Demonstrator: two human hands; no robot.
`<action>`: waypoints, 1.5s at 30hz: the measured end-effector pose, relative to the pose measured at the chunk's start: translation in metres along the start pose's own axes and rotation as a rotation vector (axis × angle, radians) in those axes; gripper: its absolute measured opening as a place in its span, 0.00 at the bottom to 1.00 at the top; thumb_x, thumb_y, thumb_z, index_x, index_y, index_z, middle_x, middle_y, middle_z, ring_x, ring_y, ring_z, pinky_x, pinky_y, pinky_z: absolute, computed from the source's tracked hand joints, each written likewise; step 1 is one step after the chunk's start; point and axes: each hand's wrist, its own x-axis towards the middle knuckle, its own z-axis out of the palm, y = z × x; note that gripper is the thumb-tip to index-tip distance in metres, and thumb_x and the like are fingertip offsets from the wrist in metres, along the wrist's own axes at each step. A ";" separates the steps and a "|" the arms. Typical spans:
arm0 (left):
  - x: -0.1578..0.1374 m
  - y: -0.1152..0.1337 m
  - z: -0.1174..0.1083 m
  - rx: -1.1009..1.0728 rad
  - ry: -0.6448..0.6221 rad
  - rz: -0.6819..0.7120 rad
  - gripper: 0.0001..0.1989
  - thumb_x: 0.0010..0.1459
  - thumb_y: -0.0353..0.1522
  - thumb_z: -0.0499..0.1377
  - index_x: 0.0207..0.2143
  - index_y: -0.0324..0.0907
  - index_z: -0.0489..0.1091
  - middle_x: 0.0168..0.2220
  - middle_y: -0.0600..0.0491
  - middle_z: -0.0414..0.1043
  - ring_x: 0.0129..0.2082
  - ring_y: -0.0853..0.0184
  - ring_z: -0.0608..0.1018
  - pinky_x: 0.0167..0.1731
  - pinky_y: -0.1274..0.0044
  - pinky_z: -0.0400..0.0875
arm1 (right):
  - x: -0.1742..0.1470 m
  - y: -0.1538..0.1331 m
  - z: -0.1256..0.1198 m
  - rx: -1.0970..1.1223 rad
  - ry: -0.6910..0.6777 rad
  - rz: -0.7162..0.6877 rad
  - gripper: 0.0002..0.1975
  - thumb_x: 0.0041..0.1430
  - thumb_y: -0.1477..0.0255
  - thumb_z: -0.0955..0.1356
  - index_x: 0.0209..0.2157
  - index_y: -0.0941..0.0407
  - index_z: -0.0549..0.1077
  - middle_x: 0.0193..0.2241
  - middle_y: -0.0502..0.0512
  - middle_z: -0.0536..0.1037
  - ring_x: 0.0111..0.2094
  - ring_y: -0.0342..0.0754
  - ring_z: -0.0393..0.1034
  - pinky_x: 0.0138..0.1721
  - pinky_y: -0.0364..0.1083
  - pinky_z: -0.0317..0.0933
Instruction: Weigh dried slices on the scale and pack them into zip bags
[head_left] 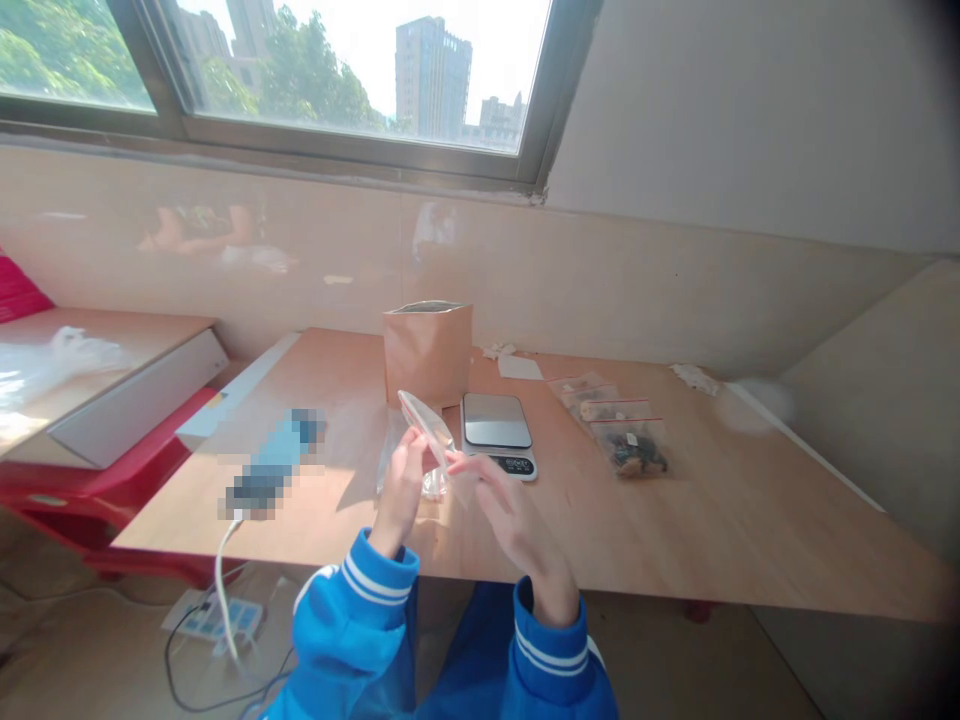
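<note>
Above a wooden table [660, 530] under a bright window [352, 70]: clear plastic bag [426, 418] raised in front of a brown kraft pouch [427, 350].

Pinched at one edge by a curled left hand [405, 475], at the other by the right hand [510, 505], with its remaining fingers loosely extended. Likely to slip or crease under uneven pulling, from thin, slick film; possible, too, to bump the digital scale [496, 420], just beyond the right hand, through an outward sweep.

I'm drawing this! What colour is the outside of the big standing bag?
The standing bag is light brown outside; the head view shows it best.
</note>
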 end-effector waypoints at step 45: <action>0.013 -0.033 0.011 -0.362 -0.172 -0.288 0.33 0.56 0.57 0.49 0.50 0.42 0.69 0.38 0.48 0.77 0.23 0.67 0.75 0.16 0.79 0.64 | 0.028 0.038 0.032 0.253 0.812 0.160 0.17 0.59 0.56 0.65 0.41 0.54 0.65 0.42 0.59 0.74 0.37 0.49 0.72 0.38 0.49 0.69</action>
